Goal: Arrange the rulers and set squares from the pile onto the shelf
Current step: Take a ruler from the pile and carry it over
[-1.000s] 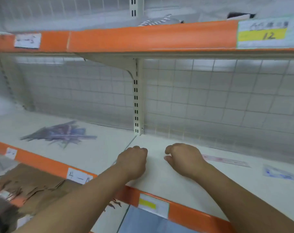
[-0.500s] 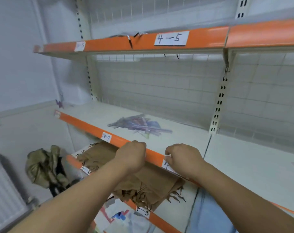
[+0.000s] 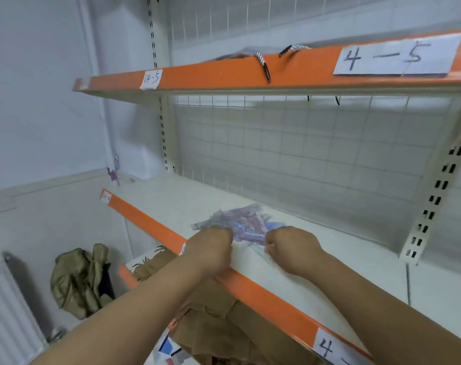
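The upper shelf's (image 3: 224,75) orange front edge carries a large paper label handwritten "4-5" (image 3: 397,55) and a smaller tag that seems to read "04-5" (image 3: 150,79). The middle shelf's (image 3: 329,275) orange edge has a label starting "4-" (image 3: 332,350), cut off by the frame. The pile of rulers and set squares (image 3: 241,223), a blurred clear, blue and purple tangle, lies on this pale shelf in front of the wire grid back panel (image 3: 290,154). The left hand (image 3: 213,246) and right hand (image 3: 290,243) sit at the pile's near edge with fingers curled; whether either grasps a piece cannot be told. A striped cord (image 3: 262,63) hangs over the upper edge. Below lies a brown fringed cloth (image 3: 213,325); an olive bag (image 3: 79,280) and a white radiator (image 3: 5,312) stand by the wall.
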`<state>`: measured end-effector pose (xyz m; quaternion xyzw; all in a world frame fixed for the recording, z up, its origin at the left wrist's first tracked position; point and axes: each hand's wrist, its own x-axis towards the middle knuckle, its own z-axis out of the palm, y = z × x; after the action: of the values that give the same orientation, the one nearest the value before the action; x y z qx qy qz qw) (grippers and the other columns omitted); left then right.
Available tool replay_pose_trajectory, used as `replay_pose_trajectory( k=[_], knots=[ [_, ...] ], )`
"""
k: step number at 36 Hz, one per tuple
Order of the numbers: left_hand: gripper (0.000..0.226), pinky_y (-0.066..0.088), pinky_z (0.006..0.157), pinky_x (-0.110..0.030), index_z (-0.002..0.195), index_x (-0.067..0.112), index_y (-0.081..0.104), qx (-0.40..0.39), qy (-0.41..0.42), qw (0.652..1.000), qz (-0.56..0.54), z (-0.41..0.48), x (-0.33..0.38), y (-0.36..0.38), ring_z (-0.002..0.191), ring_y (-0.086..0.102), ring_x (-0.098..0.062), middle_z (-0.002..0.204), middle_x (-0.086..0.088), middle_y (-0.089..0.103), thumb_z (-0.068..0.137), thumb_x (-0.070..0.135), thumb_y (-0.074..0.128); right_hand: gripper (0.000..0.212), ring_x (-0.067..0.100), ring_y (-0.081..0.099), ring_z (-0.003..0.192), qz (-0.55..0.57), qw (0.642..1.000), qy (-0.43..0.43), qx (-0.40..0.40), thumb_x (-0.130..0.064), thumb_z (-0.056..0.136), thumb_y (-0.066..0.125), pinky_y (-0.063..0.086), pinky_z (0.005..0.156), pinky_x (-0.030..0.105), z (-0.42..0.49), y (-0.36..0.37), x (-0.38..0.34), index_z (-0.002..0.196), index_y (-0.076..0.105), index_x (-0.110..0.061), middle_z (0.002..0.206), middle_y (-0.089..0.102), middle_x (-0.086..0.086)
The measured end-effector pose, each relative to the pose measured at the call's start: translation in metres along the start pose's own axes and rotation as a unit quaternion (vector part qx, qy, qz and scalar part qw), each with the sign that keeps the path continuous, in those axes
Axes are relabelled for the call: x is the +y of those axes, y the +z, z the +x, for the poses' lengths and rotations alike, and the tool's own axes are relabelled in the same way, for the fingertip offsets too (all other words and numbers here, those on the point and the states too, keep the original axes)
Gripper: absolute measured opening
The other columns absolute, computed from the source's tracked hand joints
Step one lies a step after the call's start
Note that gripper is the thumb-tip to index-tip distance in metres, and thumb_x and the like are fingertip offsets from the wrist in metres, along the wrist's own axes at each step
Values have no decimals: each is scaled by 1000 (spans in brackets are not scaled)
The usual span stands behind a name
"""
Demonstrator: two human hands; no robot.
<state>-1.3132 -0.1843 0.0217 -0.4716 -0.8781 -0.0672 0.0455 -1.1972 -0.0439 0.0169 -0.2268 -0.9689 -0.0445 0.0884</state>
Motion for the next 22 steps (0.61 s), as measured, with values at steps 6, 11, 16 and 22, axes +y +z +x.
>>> replay_pose_trajectory(
  k=[6, 11, 16, 22],
  knots=[
    [27, 43, 91, -32, 120, 15, 55, 1, -19, 1000, -5, 45, -14, 10, 117, 53, -24, 125, -7, 55, 95, 16, 45, 22, 23, 57, 107, -27, 999, 19, -18, -19, 91, 47, 35, 72, 25, 42, 15, 22, 110, 59, -20, 113, 59, 2],
    [26, 43, 91, -29, 120, 16, 56, -13, 15, 1000, -6, 69, -15, 21, 118, 53, -22, 127, -6, 55, 96, 19, 46, 38, 25, 56, 113, -51, 995, 35, -74, -35, 93, 50, 46, 85, 30, 57, 28, 38, 130, 46, -28, 123, 56, 4],
    [35, 41, 96, -29, 126, 15, 56, -39, 70, 997, -5, 92, -14, 29, 121, 51, -25, 129, -9, 55, 91, 23, 54, 36, 26, 54, 114, -80, 990, 13, -116, -30, 95, 47, 38, 77, 26, 63, 27, 43, 128, 52, -14, 127, 53, 7],
    [22, 48, 89, -32, 106, 9, 65, -104, 148, 983, -7, 115, -4, 34, 109, 59, -25, 113, -9, 64, 87, 19, 59, 21, 26, 57, 105, -90, 989, 19, -119, -23, 92, 51, 32, 68, 24, 64, 31, 50, 104, 64, -13, 110, 62, 8]
  ],
)
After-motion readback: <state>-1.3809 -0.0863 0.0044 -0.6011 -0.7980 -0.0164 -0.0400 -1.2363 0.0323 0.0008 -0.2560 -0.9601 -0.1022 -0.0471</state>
